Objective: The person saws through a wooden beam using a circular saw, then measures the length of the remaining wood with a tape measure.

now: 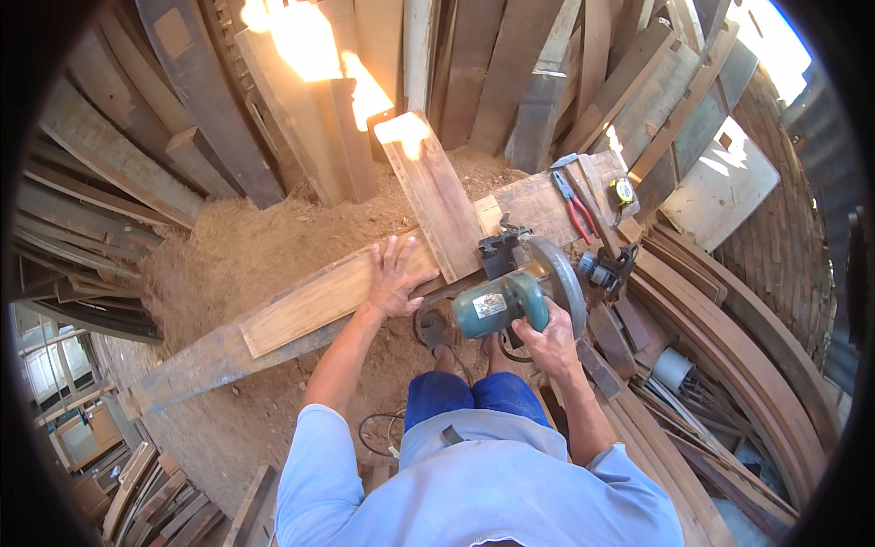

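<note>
My left hand (395, 281) lies flat with fingers spread on a light wooden board (301, 315), close to where a second plank (439, 205) meets it. That plank stretches away from me, its far end in bright sunlight. My right hand (550, 342) is wrapped round the rear handle of a green circular saw (488, 306). The saw's round guard (558, 273) faces right, and its front end sits beside the plank's near end. The blade is hidden from this view. A long, worn support beam (187, 366) runs beneath the boards.
Red-handled pliers (574, 206) and a yellow tape measure (622, 190) lie on the support's right end, with a dark clamp-like tool (609, 270) nearby. Leaning planks (214, 100) line the back. Sawdust (241, 242) covers the ground. Long curved timbers (738, 346) are stacked at right. A cable (369, 433) lies by my feet.
</note>
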`<state>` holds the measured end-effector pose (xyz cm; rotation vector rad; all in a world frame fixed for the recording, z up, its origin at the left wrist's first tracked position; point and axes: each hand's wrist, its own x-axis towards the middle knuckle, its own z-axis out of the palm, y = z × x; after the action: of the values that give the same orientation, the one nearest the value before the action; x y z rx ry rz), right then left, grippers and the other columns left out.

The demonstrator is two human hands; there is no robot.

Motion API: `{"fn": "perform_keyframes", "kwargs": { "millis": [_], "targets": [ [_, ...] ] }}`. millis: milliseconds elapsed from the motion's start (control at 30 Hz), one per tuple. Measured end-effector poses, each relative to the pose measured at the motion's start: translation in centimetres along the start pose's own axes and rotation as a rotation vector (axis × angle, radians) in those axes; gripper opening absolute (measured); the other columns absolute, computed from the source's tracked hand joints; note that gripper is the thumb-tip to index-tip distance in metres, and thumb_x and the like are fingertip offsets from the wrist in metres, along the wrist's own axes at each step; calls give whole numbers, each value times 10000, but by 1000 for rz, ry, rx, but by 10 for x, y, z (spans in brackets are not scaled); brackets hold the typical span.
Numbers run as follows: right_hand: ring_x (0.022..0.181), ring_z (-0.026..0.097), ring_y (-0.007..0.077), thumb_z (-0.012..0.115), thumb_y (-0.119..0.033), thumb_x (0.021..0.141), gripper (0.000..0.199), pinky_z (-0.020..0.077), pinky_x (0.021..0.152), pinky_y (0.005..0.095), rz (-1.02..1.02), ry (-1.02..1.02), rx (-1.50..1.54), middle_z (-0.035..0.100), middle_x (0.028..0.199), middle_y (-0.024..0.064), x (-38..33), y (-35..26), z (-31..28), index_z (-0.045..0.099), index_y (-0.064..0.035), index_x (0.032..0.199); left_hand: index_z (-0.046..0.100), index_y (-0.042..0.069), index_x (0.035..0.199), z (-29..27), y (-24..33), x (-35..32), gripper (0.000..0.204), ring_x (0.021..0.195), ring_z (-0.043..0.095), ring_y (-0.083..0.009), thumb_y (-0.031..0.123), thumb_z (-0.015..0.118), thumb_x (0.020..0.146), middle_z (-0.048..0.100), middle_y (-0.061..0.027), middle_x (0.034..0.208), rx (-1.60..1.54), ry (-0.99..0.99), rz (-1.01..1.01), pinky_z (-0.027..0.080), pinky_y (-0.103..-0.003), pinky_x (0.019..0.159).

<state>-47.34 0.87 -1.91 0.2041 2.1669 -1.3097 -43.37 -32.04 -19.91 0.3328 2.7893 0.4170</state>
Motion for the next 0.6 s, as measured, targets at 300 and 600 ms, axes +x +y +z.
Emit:
{"fn": "perform_keyframes", "kwargs": {
  "millis": [300,600],
  "targets": [
    [838,629,196,754,-192,840,365,517,804,374,-29,-137,124,667,883,96,6,0,-4,647,30,1109,446,269,1571,-17,10,-7,1125,1580,23,-504,538,938,597,144,-249,1703,-43,10,-352,-23,-737,1227],
    [807,622,206,735,-165,863,304,514,783,375,-62,-75,129,648,869,99,4,-6,6,629,21,1078,518,306,1507,-7,-3,-12,1087,1542,124,-490,568,930,536,223,-235,1653,-64,105,-286,5,-763,1212]
  ]
}}
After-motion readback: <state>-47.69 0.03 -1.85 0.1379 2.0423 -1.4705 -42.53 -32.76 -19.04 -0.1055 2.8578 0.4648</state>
